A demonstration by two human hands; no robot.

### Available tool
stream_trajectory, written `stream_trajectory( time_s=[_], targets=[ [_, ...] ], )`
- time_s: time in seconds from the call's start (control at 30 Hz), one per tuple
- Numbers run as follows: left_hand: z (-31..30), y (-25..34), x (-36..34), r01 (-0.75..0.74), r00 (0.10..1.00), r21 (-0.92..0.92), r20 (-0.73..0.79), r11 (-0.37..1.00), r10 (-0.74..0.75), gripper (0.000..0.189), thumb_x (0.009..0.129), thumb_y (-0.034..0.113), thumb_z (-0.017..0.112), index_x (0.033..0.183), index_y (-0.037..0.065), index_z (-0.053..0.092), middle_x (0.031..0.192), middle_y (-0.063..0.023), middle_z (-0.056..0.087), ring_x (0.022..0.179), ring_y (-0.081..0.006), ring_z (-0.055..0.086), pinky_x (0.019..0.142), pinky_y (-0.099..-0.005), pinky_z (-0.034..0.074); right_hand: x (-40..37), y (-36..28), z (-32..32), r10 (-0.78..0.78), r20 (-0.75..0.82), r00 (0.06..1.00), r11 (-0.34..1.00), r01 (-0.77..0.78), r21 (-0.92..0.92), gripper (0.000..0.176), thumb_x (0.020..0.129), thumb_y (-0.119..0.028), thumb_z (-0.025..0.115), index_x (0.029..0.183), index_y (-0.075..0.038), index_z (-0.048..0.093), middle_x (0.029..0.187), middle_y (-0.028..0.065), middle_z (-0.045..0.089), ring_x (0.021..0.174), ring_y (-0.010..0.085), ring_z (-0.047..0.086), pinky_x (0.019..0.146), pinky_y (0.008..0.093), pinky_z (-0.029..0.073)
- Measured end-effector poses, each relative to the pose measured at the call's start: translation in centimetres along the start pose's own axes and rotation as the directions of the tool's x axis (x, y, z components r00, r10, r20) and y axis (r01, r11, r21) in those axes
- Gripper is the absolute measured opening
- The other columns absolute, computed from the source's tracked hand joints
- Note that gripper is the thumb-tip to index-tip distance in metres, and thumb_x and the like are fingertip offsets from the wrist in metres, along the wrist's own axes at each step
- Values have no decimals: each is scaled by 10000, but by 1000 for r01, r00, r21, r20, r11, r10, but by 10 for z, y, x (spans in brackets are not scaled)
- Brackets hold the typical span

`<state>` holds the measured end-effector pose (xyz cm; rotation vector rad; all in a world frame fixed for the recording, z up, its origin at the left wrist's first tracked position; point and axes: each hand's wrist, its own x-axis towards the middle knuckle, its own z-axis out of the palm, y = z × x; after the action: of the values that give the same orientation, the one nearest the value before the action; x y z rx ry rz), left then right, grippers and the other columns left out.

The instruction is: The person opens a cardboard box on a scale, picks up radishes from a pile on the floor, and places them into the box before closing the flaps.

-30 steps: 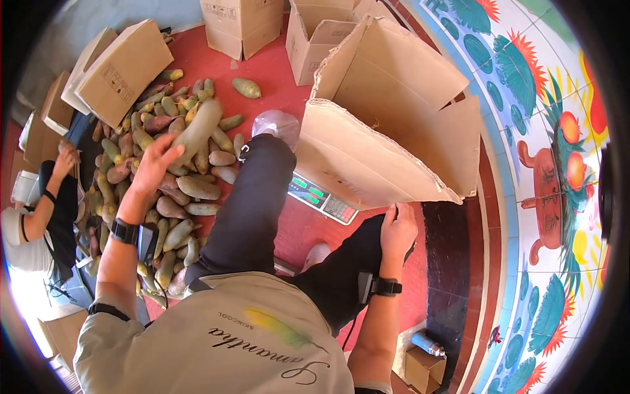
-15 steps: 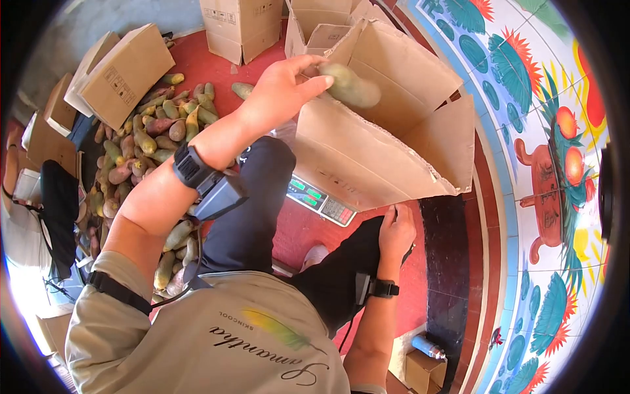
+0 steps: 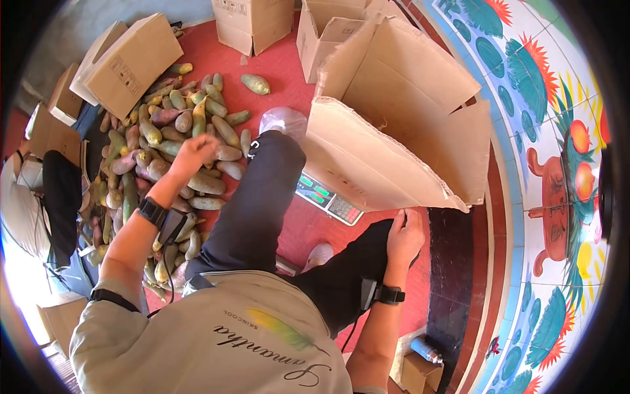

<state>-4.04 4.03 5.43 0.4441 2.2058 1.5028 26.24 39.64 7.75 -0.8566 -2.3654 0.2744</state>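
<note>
My left hand (image 3: 198, 155) hangs over the right part of a pile of radishes (image 3: 154, 134), long roots in green, yellowish and dull red. Its fingers are smeared by motion, so I cannot tell whether they grip anything. On my right thigh rests my right hand (image 3: 405, 241), loosely closed with nothing showing in it, its fingertips close to the lower edge of a large open cardboard box (image 3: 374, 161). That box stands tilted on a digital scale (image 3: 328, 199) with lit green displays. Its flaps are up, and much of its floor is hidden behind the near wall.
A lone radish (image 3: 255, 83) lies on the red floor beyond the pile. More cardboard boxes (image 3: 252, 26) stand at the back and left. A clear plastic bag (image 3: 283, 121) is by my left knee. On the right runs a painted tile wall (image 3: 531, 164); a spray can (image 3: 426, 349) lies low right.
My left hand has let go of a radish over the large box and swung left and down to the pile. The view has shifted slightly; my right hand stays on the thigh.
</note>
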Motion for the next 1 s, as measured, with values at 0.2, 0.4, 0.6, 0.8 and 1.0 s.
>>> stream_trajectory(
  time_s=[0.2, 0.4, 0.6, 0.8, 1.0],
  targets=[
    [-47, -175, -50, 47, 990, 627, 78, 778, -122, 141, 845, 142, 527, 898, 45, 614, 814, -57, 604, 747, -238, 618, 664, -338, 487, 2, -1, 1, -41, -4, 999, 999, 41, -29, 87, 844, -93, 578, 859, -9, 595, 839, 153, 615, 754, 339, 603, 670, 400, 482],
    [-73, -313, -115, 157, 884, 915, 38, 373, -466, 286, 809, 254, 557, 986, 49, 650, 997, -193, 644, 966, -372, 597, 838, -440, 476, 2, 0, 4, -40, 10, 999, 998, 41, -45, 102, 841, -98, 582, 883, -7, 604, 860, 158, 619, 766, 345, 606, 677, 405, 483],
    [-66, -248, -167, 538, 788, 698, -217, 472, -577, 391, 779, 295, 601, 1079, 44, 617, 1077, -199, 620, 1035, -357, 574, 911, -416, 448, 3, 5, 6, -104, 16, 994, 992, 105, -66, 111, 854, -88, 573, 908, 6, 598, 890, 163, 624, 793, 344, 607, 691, 396, 483],
    [-62, -305, -189, 573, 733, 668, -160, 474, -661, 413, 796, 284, 588, 1146, 65, 594, 1124, -190, 607, 1077, -335, 560, 937, -399, 433, 2, 6, 8, -70, 57, 996, 993, 75, -88, 131, 850, -88, 563, 926, 10, 606, 919, 175, 623, 833, 354, 598, 745, 410, 482],
    [-22, -244, -168, 525, 698, 686, -8, 504, -716, 539, 799, 304, 613, 1283, 102, 487, 1320, -172, 435, 1189, -354, 468, 992, -386, 406, 3, 5, 8, -80, 67, 995, 992, 86, -96, 116, 852, -89, 562, 919, -2, 598, 906, 181, 615, 835, 362, 594, 726, 419, 486]
  ],
)
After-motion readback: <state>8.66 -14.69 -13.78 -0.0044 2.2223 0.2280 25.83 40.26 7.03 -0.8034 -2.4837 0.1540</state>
